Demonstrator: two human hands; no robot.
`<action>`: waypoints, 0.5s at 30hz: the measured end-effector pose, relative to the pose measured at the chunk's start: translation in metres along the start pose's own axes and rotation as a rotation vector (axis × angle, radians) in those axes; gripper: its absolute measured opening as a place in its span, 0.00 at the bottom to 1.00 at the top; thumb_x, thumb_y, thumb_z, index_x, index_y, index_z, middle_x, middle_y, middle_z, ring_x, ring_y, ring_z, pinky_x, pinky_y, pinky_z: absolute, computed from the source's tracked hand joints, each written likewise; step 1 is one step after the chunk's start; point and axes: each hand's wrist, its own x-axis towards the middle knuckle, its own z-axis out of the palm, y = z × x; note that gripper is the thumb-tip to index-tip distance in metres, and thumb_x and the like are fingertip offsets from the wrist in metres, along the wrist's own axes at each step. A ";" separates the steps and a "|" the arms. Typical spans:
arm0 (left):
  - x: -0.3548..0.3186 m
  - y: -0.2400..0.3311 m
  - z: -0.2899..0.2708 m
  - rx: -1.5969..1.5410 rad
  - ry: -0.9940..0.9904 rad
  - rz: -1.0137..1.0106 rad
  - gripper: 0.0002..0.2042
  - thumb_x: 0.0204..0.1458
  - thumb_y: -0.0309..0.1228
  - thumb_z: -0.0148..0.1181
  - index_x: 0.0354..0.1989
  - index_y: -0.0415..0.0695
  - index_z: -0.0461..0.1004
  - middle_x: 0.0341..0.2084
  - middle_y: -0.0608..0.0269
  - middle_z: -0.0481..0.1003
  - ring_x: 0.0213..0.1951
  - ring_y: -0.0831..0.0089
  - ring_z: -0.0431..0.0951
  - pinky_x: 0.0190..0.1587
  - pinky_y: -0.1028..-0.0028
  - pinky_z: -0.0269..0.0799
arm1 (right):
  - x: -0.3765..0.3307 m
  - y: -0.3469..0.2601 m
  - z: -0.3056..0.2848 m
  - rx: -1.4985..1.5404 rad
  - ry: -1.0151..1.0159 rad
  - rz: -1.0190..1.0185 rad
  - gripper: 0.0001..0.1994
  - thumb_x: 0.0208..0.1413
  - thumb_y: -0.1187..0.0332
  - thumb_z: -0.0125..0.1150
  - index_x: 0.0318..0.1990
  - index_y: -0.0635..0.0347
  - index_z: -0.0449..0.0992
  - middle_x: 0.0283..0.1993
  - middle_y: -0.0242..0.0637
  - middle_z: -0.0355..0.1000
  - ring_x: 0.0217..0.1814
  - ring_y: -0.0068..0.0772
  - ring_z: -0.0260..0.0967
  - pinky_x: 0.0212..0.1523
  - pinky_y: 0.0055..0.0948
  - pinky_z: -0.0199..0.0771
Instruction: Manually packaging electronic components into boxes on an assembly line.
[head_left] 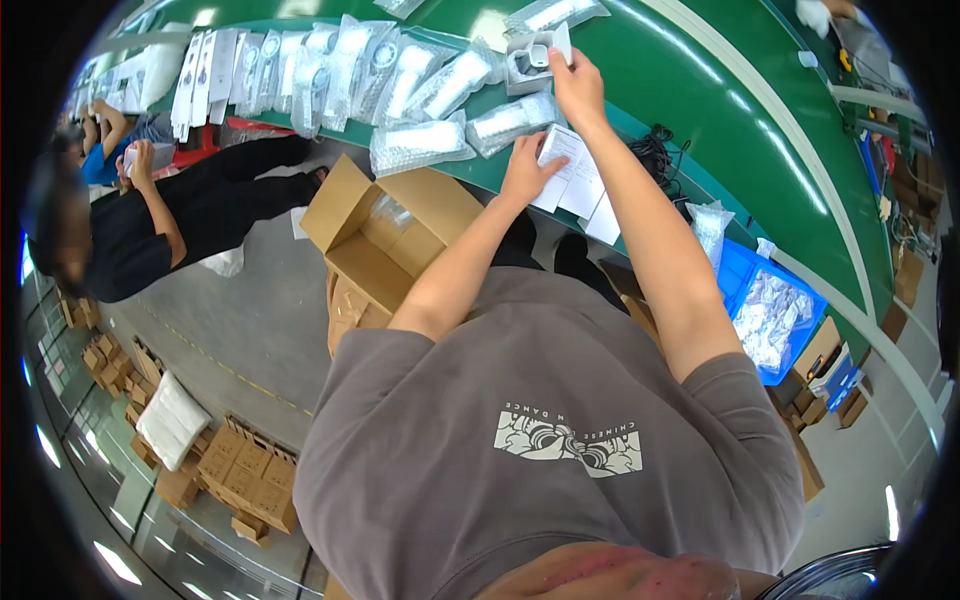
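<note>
"Where do we have our hands?"

"Well apart. Our right hand [578,88] reaches farther out, with its fingertips clamped on the raised flap of a small open box [530,86]. Our left hand [524,174] is nearer to us, at a stack of white papers [574,182]."

"Is the left one gripping that stack?"

"We see its thumb lying over the top, but we cannot tell whether the fingers close underneath."

"And where is the small box?"

"Over the green counter [700,120], just beyond the bubble-wrapped packages [422,146]. We cannot tell whether it rests there or is lifted a little. We make out a white piece [539,56] inside it."

"What lies around our hands?"

"The wrapped packages run off to our left in a long row. Black cables [655,158] lie to the right of our right forearm, and nearer to us on that side is a blue bin [737,268] with white bags [772,318] in it."

"And below the counter's edge?"

"On our left, an open cardboard box [345,197]. Farther left we see a co-worker in black [160,240] holding up something white, too small for us to identify."
</note>
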 end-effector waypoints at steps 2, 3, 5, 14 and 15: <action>-0.001 -0.008 0.011 0.043 0.065 0.017 0.32 0.49 0.41 0.72 0.57 0.32 0.70 0.52 0.41 0.74 0.53 0.51 0.77 0.57 0.63 0.71 | 0.010 0.009 -0.004 -0.010 0.083 -0.045 0.26 0.61 0.49 0.61 0.44 0.73 0.77 0.40 0.54 0.78 0.47 0.48 0.78 0.48 0.44 0.74; -0.002 -0.012 0.012 0.017 0.021 0.054 0.32 0.50 0.41 0.70 0.58 0.32 0.68 0.53 0.41 0.73 0.55 0.52 0.75 0.58 0.63 0.70 | 0.012 0.014 -0.011 -0.022 0.157 -0.095 0.26 0.61 0.49 0.59 0.41 0.72 0.78 0.35 0.53 0.79 0.43 0.48 0.79 0.45 0.44 0.74; 0.000 -0.018 0.006 -0.034 -0.052 0.117 0.32 0.54 0.41 0.67 0.61 0.32 0.66 0.56 0.41 0.72 0.60 0.55 0.73 0.62 0.64 0.66 | 0.010 0.011 -0.036 -0.047 0.207 -0.138 0.26 0.63 0.49 0.58 0.39 0.71 0.80 0.30 0.51 0.79 0.36 0.43 0.79 0.40 0.41 0.75; 0.044 -0.030 -0.015 0.232 0.207 0.201 0.25 0.58 0.38 0.60 0.59 0.35 0.68 0.53 0.44 0.75 0.55 0.50 0.77 0.56 0.64 0.71 | -0.049 -0.020 -0.199 0.362 0.514 -0.089 0.18 0.65 0.58 0.60 0.40 0.68 0.82 0.36 0.31 0.79 0.37 0.19 0.71 0.41 0.24 0.71; 0.044 -0.026 -0.017 0.156 0.137 0.107 0.24 0.60 0.38 0.59 0.60 0.35 0.68 0.54 0.45 0.75 0.55 0.54 0.76 0.58 0.65 0.70 | -0.057 -0.017 -0.210 0.342 0.499 -0.078 0.17 0.65 0.58 0.60 0.40 0.68 0.82 0.37 0.31 0.79 0.38 0.18 0.71 0.41 0.24 0.71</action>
